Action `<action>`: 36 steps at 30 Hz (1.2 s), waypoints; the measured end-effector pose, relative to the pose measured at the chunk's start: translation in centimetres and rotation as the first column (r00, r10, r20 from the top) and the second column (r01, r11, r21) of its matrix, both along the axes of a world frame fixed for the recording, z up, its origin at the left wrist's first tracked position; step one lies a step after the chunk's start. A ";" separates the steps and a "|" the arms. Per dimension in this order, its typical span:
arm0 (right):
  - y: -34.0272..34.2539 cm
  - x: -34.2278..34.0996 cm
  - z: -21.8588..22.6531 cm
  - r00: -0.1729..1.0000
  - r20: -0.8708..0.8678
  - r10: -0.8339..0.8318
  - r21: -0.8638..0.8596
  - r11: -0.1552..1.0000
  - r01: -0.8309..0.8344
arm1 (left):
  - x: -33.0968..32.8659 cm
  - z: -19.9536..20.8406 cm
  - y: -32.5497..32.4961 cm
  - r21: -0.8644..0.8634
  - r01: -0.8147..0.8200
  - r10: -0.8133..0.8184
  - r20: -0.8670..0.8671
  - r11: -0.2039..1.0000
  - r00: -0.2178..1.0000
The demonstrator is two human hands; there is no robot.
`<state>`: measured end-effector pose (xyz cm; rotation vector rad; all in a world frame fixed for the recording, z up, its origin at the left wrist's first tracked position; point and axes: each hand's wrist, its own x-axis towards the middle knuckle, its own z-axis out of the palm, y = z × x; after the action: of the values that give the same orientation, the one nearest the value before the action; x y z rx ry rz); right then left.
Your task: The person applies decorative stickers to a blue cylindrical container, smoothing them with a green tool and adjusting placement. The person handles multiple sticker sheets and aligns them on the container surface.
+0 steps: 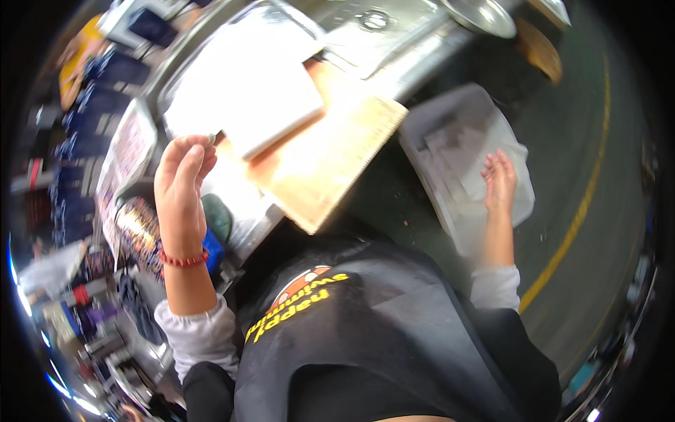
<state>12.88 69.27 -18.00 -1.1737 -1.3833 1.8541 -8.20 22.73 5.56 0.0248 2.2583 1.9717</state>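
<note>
My left hand, with a red beaded bracelet at the wrist, is raised at the left. Its thumb and fingers are pinched together beside a thick white slab; a tiny pale bit shows at the fingertips, too small to name. That slab, washed out by glare, lies on a light wooden board at the bench edge. My right hand is over a translucent plastic bin, fingers spread and nothing visible in them. Whitish flat pieces lie in the bin, blurred.
A metal sink-like basin and a round metal bowl are at the far side. Near my left forearm are a patterned bundle and a dark green round thing. A yellow line crosses the floor at right.
</note>
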 end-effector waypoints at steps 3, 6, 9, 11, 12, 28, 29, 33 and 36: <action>-5.5 -8.8 9.9 0.811 -0.275 0.517 0.254 0.852 -0.457 | -1.5 -1.2 -3.5 0.072 0.009 -0.020 0.161 0.997 0.987; -11.2 -17.8 17.3 0.444 0.099 0.891 0.569 0.315 -0.760 | -1.5 -3.4 -4.0 0.153 0.045 -0.079 0.221 0.987 0.972; -17.1 -24.4 18.3 0.407 0.549 0.730 0.575 0.023 -0.818 | -0.9 -4.3 -3.4 0.223 0.055 -0.113 0.259 0.973 0.959; -18.7 -26.3 17.6 0.400 0.620 0.675 0.553 -0.014 -0.833 | -0.7 -4.3 -3.0 0.221 0.056 -0.128 0.327 0.974 0.936; -19.1 -27.0 17.1 0.393 0.610 0.689 0.540 0.002 -0.842 | -0.5 -4.2 -2.8 0.239 0.045 -0.131 0.359 0.970 0.924; -20.2 -26.9 16.7 0.390 0.040 0.920 0.271 0.366 -0.890 | -0.4 -4.2 -1.8 0.174 0.117 -0.175 0.373 0.978 0.911; -20.2 -27.0 17.0 0.410 0.054 0.910 0.169 0.396 -0.902 | -0.5 -4.2 -1.8 0.165 0.126 -0.179 0.366 0.978 0.913; -20.6 -26.8 17.6 0.366 -0.040 0.930 0.356 0.356 -0.864 | -1.2 -3.8 -2.2 0.084 0.219 -0.234 0.348 0.972 0.908; -20.6 -25.5 17.7 0.317 0.083 0.945 0.684 0.177 -0.707 | -1.9 -2.9 -2.5 -0.076 0.215 -0.193 0.223 0.974 0.955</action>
<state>-12.67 48.70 -0.31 0.5286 -2.4173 1.7525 -10.08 20.21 2.65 0.0318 2.1186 1.6700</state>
